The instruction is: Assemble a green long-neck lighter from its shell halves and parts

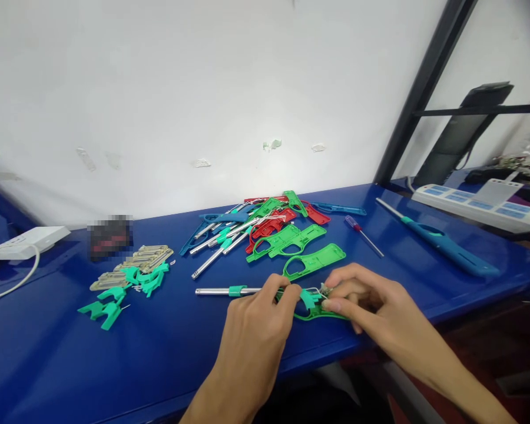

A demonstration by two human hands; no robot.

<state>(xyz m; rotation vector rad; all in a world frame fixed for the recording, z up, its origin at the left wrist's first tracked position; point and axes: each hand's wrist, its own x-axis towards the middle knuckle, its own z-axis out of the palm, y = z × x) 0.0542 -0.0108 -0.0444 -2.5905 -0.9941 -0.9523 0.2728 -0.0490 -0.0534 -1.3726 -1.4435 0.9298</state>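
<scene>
An opened long-neck lighter with a green handle shell (321,315) lies near the table's front edge, its metal tube (212,291) pointing left. My left hand (265,321) closes its thumb and fingers on the lighter where tube and handle meet. A teal trigger piece (310,299) shows between my hands, with a thin white wire beside it. My right hand (364,300) pinches at the handle's inner parts; the exact piece is mostly hidden by the fingers. Just behind lies a loose green handle half (315,262).
Red, green and blue lighter shells (271,227) and metal tubes are piled at the back. Teal triggers (110,306) and clear tan fuel tanks (145,259) lie left. A screwdriver (362,234), a whole blue lighter (441,240) and a power strip (481,206) are on the right.
</scene>
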